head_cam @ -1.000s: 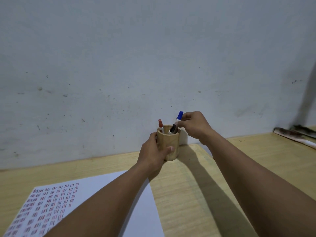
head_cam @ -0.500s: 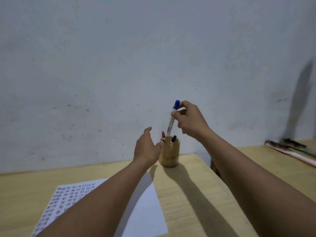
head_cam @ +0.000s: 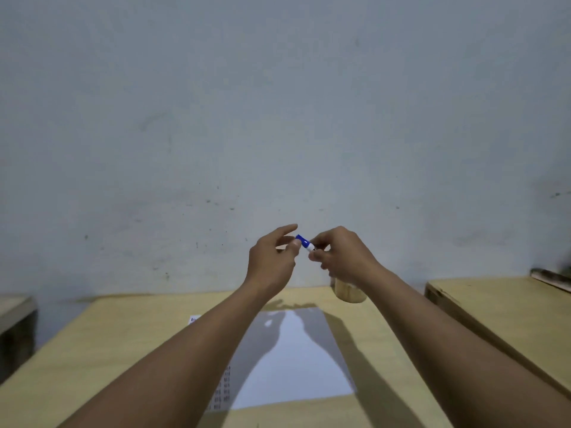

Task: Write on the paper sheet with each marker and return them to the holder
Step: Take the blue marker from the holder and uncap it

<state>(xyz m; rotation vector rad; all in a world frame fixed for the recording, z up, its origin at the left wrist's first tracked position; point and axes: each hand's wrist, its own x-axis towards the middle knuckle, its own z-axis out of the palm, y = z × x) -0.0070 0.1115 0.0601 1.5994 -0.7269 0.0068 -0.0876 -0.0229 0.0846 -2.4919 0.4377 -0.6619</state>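
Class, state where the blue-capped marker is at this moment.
In the head view it is held in the air between the left hand and right hand, blue-capped marker above the white paper sheet.

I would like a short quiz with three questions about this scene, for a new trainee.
1. True or false: the blue-capped white marker is standing inside the round wooden holder.
2. Which hand pinches the blue cap? A) left hand B) right hand C) neither
3. Fill in: the white paper sheet lies on the light wooden ____.

Key: 1 false, both hands hold it in the air. 2 A; the right hand grips the barrel. 3 table.
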